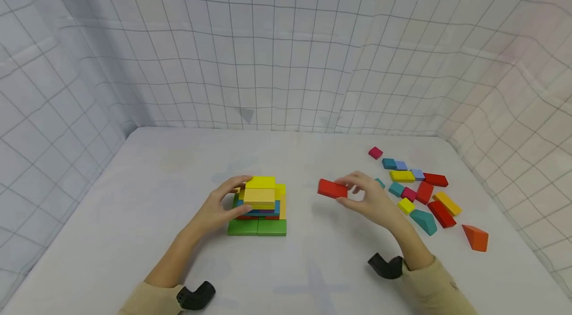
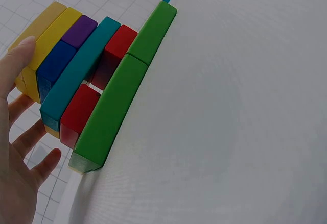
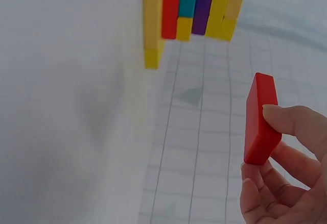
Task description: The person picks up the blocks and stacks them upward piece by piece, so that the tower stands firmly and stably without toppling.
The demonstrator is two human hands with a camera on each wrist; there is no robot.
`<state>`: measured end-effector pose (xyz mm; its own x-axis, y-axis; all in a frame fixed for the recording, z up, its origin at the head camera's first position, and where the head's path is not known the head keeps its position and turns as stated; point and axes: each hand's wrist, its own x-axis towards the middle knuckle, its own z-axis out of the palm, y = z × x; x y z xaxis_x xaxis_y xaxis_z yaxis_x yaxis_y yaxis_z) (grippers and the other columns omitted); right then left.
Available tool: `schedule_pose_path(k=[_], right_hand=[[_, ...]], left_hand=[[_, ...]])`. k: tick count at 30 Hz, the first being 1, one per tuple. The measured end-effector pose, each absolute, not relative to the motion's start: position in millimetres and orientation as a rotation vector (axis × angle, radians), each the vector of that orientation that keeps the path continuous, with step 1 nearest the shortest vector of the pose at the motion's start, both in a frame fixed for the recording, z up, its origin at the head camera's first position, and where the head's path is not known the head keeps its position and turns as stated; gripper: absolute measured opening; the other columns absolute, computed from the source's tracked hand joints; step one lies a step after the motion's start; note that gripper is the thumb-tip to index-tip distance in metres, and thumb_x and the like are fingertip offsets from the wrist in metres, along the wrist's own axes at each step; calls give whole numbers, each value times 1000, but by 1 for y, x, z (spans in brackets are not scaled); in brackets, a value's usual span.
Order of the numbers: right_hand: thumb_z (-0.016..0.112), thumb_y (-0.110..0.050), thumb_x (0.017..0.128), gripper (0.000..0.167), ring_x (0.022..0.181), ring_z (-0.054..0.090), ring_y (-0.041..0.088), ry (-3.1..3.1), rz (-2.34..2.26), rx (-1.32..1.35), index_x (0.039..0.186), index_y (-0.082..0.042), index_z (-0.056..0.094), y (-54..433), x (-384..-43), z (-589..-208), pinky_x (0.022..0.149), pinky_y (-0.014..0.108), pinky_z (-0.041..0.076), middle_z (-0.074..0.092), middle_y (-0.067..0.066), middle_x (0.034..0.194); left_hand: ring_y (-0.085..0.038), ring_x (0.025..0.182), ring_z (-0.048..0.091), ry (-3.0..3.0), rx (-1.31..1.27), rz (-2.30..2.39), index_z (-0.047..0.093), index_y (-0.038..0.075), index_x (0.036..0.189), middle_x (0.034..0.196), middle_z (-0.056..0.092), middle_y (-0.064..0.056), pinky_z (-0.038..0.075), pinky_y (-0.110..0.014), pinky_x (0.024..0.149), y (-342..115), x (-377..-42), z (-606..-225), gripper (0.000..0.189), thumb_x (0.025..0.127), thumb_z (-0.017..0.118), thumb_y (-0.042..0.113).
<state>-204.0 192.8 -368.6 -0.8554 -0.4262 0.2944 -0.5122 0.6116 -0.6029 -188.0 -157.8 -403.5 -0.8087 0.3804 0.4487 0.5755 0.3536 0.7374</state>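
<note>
Between thumb and fingers, my right hand [image 1: 368, 198] pinches a red rectangular block [image 1: 329, 189], raised over the table to the right of a block tower. The tower has green blocks [image 1: 243, 227] at its base, then red, teal, blue and purple layers, with yellow and tan blocks [image 1: 259, 196] on top. My left hand [image 1: 222, 205] is around the tower's upper left side, thumb at the front and index finger at the back. In the left wrist view the thumb lies against the tan and yellow top blocks [image 2: 53, 30]; the other fingers are partly hidden behind the tower.
Loose blocks lie scattered at the right of the white table [image 1: 147, 196], among them a yellow block [image 1: 402, 176], a teal wedge [image 1: 423, 221] and an orange wedge [image 1: 475, 238]. A white grid-patterned sheet [image 1: 286, 56] stands behind and at both sides.
</note>
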Motion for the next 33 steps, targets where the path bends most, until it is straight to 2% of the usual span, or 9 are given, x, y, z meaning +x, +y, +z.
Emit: schedule_pose_path(k=[5, 9, 14, 22, 29, 33], right_hand=[[73, -12, 77, 32, 86, 53, 23, -2655, 1145, 989, 107, -8, 64, 140, -224, -359, 71, 38, 51, 60, 2, 98], [71, -12, 79, 30, 88, 52, 19, -2661, 1159, 1102, 107, -6, 64, 111, -235, -356, 75, 37, 50, 60, 3, 98], [71, -14, 80, 29, 88, 51, 15, -2671, 1156, 1197, 108, -6, 64, 88, -242, -357, 76, 28, 49, 59, 3, 97], [71, -15, 80, 31, 88, 52, 19, -2646, 1174, 1255, 108, -4, 64, 68, -246, -359, 73, 23, 47, 58, 4, 97], [68, -15, 83, 32, 93, 55, 16, -2627, 1179, 1278, 111, -3, 62, 64, -246, -363, 81, 32, 49, 64, 5, 105], [66, -16, 84, 31, 96, 57, 15, -2627, 1179, 1271, 113, -4, 61, 63, -244, -364, 87, 34, 47, 65, 4, 105]], left_hand=[[-26, 106, 50, -2415, -861, -1444, 46, -3, 128, 129, 48, -18, 43, -53, 86, -157, -188, -403, 58, 75, 69, -5], [-30, 107, 50, -2430, -855, -1463, 44, -4, 130, 130, 47, -19, 42, -54, 88, -156, -189, -402, 59, 76, 69, -4], [-37, 110, 49, -2471, -825, -1495, 37, -3, 135, 133, 44, -21, 38, -55, 92, -156, -187, -400, 66, 77, 68, -2], [-38, 111, 48, -2487, -811, -1498, 35, -1, 138, 134, 43, -21, 37, -57, 93, -158, -186, -398, 68, 78, 67, -2], [-23, 113, 49, -2463, -836, -1484, 34, 17, 142, 137, 43, -4, 40, -48, 92, -168, -205, -432, 73, 79, 70, 6], [-22, 112, 49, -2450, -851, -1475, 34, 20, 142, 137, 43, -2, 40, -48, 92, -168, -205, -434, 72, 80, 69, 9]])
